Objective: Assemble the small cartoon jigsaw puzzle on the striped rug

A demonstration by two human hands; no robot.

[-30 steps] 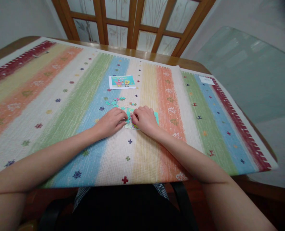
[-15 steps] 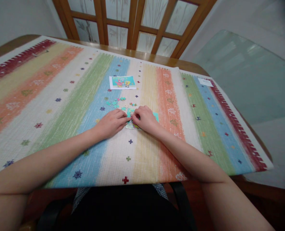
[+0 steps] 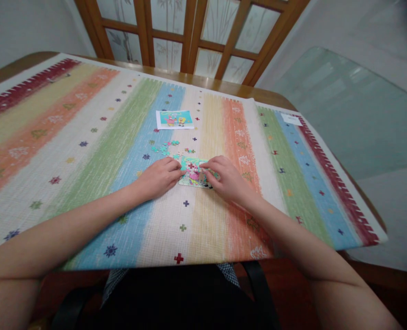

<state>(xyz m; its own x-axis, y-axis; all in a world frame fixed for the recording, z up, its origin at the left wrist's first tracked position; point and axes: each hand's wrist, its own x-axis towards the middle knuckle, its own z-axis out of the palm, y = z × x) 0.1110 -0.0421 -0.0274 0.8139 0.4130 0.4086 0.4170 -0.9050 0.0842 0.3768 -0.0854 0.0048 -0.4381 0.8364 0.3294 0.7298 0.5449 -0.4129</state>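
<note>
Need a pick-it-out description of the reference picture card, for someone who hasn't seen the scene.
On the striped mat, follow the blue stripe away from the hands, past the loose puzzle pieces. The reference card lies flat there: a whole white-bordered turquoise cartoon print, untouched, unlike the half-built puzzle between the hands.

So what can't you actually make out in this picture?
- Puzzle: its right part lies under the right hand; its picture is too small to read.
- Loose pieces: too small to count.
- Left hand: its fingertips are curled under, so any piece held is hidden.
- White slip: print too small to read.
</note>
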